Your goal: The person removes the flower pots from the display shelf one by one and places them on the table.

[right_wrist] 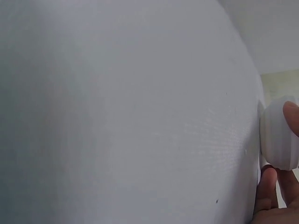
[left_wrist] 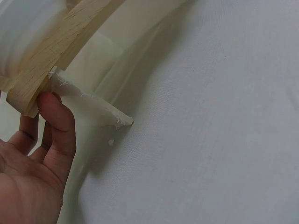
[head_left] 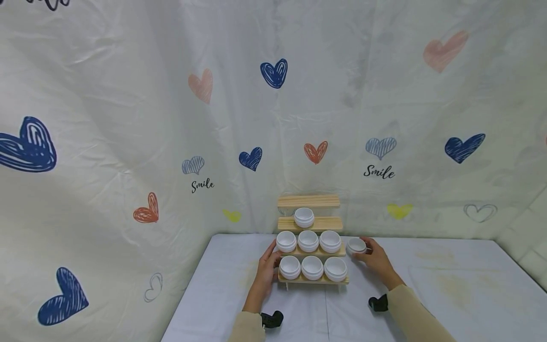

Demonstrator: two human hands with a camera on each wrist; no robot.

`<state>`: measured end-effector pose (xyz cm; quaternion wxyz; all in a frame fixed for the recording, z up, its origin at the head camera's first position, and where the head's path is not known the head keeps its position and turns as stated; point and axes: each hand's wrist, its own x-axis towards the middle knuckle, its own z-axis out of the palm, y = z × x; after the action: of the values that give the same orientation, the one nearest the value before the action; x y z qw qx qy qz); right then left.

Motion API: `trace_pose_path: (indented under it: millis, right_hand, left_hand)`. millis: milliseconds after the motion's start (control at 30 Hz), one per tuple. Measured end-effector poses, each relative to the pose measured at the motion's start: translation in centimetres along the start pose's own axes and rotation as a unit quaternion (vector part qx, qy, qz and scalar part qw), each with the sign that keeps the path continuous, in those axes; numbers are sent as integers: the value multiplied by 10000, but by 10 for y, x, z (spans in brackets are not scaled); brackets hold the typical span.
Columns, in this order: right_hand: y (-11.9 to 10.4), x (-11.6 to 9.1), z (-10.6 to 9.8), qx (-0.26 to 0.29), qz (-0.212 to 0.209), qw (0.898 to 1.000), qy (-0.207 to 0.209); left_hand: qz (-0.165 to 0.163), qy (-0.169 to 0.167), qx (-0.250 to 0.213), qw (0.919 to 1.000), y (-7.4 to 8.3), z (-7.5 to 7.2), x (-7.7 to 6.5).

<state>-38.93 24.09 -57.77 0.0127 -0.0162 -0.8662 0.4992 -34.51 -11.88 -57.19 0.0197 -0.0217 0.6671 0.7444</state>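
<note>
A stepped display stand [head_left: 315, 223] with pale wooden shelves and clear side panels stands on the table in the head view. Small round white jars fill its two lowest shelves, three on each, and a single jar [head_left: 304, 217] sits one step higher. My left hand [head_left: 266, 268] grips the stand's left side; in the left wrist view its curled fingers [left_wrist: 60, 126] are at the end of a wooden shelf [left_wrist: 65, 42]. To the right of the stand, my right hand [head_left: 377, 260] holds another white jar [head_left: 356, 246] between thumb and fingers, low over or on the tabletop.
A white cloth covers the table [head_left: 444, 285]. Behind the stand hangs a white curtain [head_left: 290, 123] printed with hearts. The top wooden shelf [head_left: 308, 201] of the stand is close to that curtain. Black straps are around both wrists.
</note>
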Motion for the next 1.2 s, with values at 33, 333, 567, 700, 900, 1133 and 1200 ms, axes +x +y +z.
trace_pose_path:
  millis: [33, 333, 567, 700, 900, 1133, 1200]
  right_hand:
    - [0, 0, 0, -6, -18, 10000, -8]
    - [3, 0, 2, -116, 52, 9999, -81]
    - [2, -1, 3, -169, 119, 9997, -125]
    - [2, -2, 2, -166, 95, 9997, -130]
    - [4, 0, 3, -198, 115, 9997, -130]
    - [4, -2, 2, -171, 62, 9997, -154]
    - [4, -2, 2, -168, 60, 9997, -167]
  left_hand:
    - [-13, 5, -11, 10000, 0, 0, 0]
    - [40, 5, 40, 10000, -1, -1, 1]
    - [117, -25, 58, 9999, -3, -2, 1]
    - [158, -29, 42, 9999, -3, -2, 1]
    - [168, -47, -2, 9998, -2, -1, 0]
    - [102, -39, -7, 9999, -1, -2, -1]
    - [107, -43, -1, 9999, -1, -2, -1]
